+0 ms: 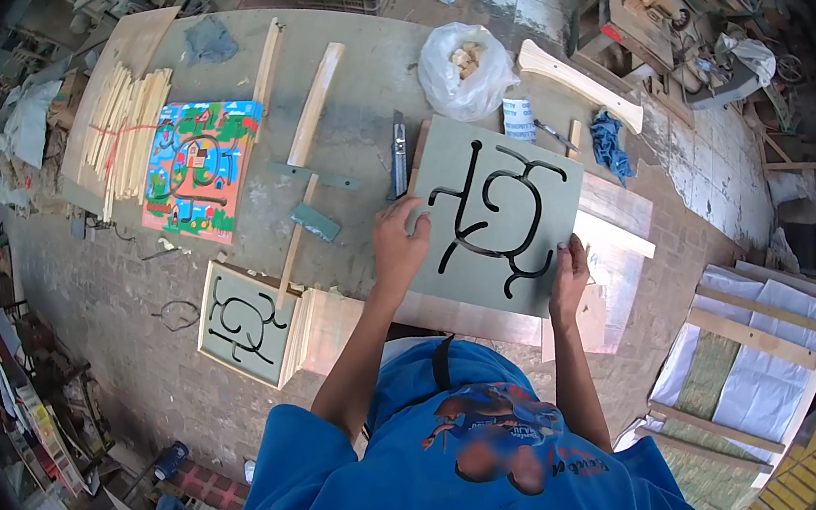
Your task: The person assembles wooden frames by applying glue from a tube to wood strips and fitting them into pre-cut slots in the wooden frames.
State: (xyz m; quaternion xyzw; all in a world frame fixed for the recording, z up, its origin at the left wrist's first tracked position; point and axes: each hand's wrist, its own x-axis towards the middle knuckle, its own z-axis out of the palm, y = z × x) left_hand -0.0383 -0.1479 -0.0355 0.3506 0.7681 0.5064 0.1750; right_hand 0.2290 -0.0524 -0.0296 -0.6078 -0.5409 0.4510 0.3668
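A square grey-green board (460, 267) with black curved grooves lies tilted in front of me. My left hand (399, 244) is at its left edge, fingers bent against the rim. On the right edge, my right hand (571, 272) grips the board with the fingers wrapped round the side. Just beyond my left hand lies a utility knife (400, 155). A small green block (316, 222) rests to the left of that hand. Farther left is a colourful printed board (200, 173) with similar grooves.
A framed grooved panel (242, 319) sits atop a stack at the left front. Thin wooden sticks (127, 131) lie bundled at the far left. A plastic bag of wood pieces (468, 72), a blue cloth (609, 143) and a shaped wooden piece (580, 84) are at the back right.
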